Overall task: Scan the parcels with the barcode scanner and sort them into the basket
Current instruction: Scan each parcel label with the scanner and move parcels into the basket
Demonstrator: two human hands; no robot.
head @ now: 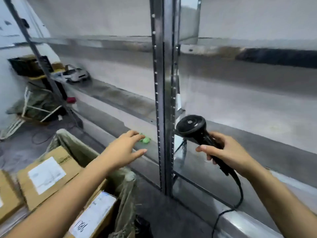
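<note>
Parcels (46, 176) already lying labelled in basket (77, 145) at near left, none in hand: right grip (228, 152) clamped round barcode scanner (192, 127), left grip (125, 148) spread bare toward shelf (257, 134), so likely between parcels, remaining count unseen.

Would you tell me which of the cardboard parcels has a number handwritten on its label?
The parcel nearest the camera; the parcel behind it carries only a faintly printed label.

- I record the barcode scanner (192, 126): black plastic, semi-gloss.
- Shelf upright (163, 100): bare metal, bright and reflective.
- Parcels (65, 156): matt brown cardboard with white paper labels (46, 174).
- Basket (82, 152) wall: coarse cloth, I believe; the view is blurred.
</note>
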